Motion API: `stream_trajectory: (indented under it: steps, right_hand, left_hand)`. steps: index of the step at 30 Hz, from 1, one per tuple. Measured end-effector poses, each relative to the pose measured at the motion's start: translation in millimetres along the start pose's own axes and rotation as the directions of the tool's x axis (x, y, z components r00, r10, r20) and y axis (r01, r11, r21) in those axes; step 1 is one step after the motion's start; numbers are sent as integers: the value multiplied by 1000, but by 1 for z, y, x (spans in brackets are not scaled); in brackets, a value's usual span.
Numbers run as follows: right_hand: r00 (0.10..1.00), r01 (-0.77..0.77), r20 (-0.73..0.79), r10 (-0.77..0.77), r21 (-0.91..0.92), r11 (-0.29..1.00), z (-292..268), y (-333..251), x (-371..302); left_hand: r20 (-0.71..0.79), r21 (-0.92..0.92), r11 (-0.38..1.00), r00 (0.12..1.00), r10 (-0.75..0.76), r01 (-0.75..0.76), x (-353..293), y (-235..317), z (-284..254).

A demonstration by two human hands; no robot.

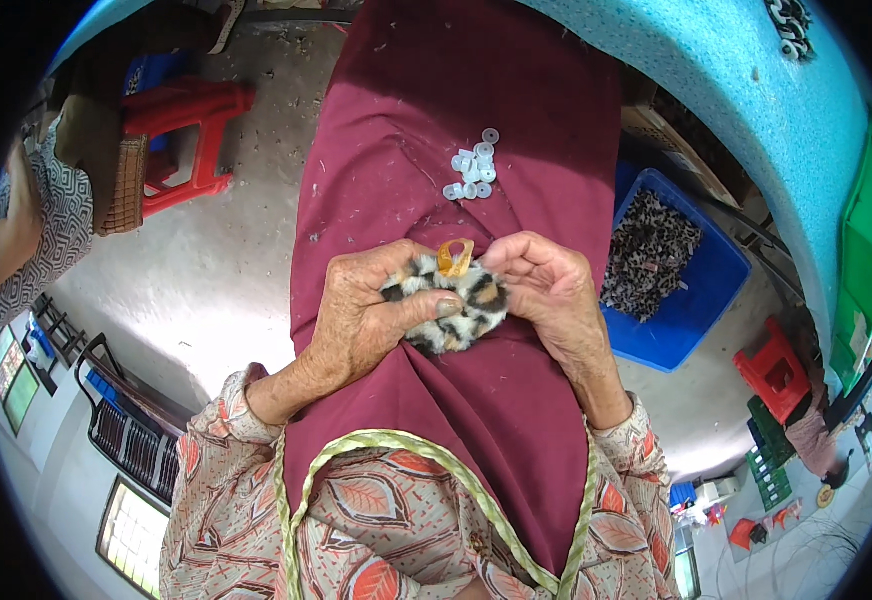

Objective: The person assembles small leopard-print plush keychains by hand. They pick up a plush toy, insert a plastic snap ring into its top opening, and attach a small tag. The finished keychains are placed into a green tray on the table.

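We've got both hands closed on the leopard-print fuzzy piece (451,305) in our lap: left hand (366,310) pinning it steady, right hand (546,290) pinching beside the orange ring (455,258). White washers (473,168) sit just beyond the grip, handy.

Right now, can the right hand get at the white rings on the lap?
Probably yes: the white rings lie uncovered on the maroon cloth just beyond the right hand, though it is busy gripping the leopard-print fluffy piece.

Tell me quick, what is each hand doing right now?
Left hand: closed on the leopard-print furry piece.
Right hand: closed, pinching the same piece by its orange loop.
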State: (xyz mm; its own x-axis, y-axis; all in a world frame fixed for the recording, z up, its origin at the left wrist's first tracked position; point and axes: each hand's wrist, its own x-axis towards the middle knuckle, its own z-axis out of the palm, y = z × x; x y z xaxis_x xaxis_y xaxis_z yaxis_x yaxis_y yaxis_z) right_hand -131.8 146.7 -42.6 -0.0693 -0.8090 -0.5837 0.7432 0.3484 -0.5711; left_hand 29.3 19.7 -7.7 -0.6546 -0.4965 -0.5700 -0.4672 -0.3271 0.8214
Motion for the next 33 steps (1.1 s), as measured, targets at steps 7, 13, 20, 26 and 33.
stream_trajectory:
  steps: [7,13,20,26,33]
  right_hand:
    - [999,41,19,-40,-47,998,15,-5,4]
    - [991,130,-23,-130,10,991,10,-3,3]
    - [944,319,-65,-324,-78,945,20,3,12]
    - [922,371,-77,-380,-113,922,19,10,16]
    - [932,303,-144,-334,-196,932,19,7,18]
  left_hand:
    - [40,-21,1000,999,18,-17,3,3,-4]
    - [363,-585,681,893,-266,441,8,6,-9]
    - [455,-605,564,825,-335,562,3,11,-4]
    - [430,-600,533,802,-414,596,-1,15,3]
    - [291,-605,608,854,-432,514,-2,20,7]
